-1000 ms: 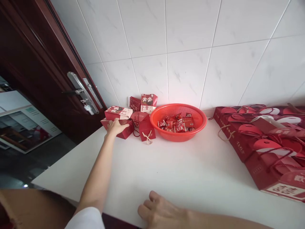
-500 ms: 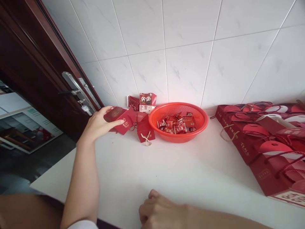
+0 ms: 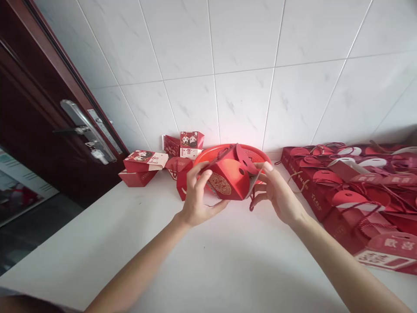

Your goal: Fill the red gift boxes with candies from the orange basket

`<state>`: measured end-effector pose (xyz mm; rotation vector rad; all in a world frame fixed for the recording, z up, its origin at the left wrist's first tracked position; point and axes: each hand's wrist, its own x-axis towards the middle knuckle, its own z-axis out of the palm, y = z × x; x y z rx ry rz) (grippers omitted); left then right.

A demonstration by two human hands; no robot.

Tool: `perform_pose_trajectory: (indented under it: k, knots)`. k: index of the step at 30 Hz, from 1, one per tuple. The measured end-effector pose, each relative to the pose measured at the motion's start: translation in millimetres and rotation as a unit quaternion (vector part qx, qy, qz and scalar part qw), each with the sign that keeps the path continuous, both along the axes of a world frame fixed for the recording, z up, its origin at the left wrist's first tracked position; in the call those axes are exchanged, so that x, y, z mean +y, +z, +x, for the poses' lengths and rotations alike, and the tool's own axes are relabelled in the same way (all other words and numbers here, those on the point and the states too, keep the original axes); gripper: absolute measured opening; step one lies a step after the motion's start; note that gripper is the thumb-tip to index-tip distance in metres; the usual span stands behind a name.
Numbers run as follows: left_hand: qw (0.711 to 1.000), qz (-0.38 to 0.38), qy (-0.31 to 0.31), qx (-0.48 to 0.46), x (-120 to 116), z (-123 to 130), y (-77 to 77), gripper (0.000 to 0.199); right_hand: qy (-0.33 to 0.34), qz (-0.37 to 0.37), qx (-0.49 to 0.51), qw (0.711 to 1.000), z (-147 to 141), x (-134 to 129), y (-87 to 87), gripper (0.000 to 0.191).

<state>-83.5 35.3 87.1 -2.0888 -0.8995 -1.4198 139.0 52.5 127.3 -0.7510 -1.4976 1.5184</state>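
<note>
We hold a red box (image 3: 230, 178) with round gold printing just in front of the orange-red basket (image 3: 257, 152), our landmark on the white bench (image 3: 205, 265). Our left hand (image 3: 204, 191) curls around the near left side of the box, thumb below; our right hand (image 3: 270, 184) is narrowed on the loose flap at its right end. Left of the basket, near its rim, stand a small red box with a handle (image 3: 179, 165), a panda-printed carton (image 3: 192, 145) and a dark red packet (image 3: 171, 145); farther left, a cream-and-red box (image 3: 140, 160) rests on a plain red one (image 3: 138, 178). Right of the basket, a crowd of red gift boxes (image 3: 339, 195) takes up the bench, and behind it rises the tiled wall (image 3: 241, 95). Well left of it is a door (image 3: 48, 87) with keys (image 3: 97, 154) in its lock. The box we hold blocks our view into the basket, the gift boxes run out of view at the right, and we cannot tell where the dark red cord (image 3: 251, 203) below our right fingers is fastened.
</note>
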Motion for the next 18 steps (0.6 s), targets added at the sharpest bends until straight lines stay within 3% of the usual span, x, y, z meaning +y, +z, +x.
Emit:
perform_pose_trajectory:
  k: [4, 9, 12, 18]
  knots:
    - [0.998, -0.028, -0.055, 0.008, -8, 9, -2.9, 0.088, -0.045, 0.055, -0.095, 0.993, 8, 1, 1.8, 0.045]
    - [0.978, -0.125, -0.117, -0.116, -17, 6, -0.7, 0.058, -0.055, 0.137, -0.156, 0.977, 10, 5, 5.0, 0.042]
    - [0.956, -0.211, -0.119, -0.166, -22, 3, 1.4, 0.047, -0.059, 0.190, -0.187, 0.962, 13, 6, 4.7, 0.040]
    - [0.888, -0.370, -0.097, -0.256, -30, 0, 7.3, 0.047, -0.028, 0.263, -0.281, 0.922, 20, 1, 0.7, 0.039]
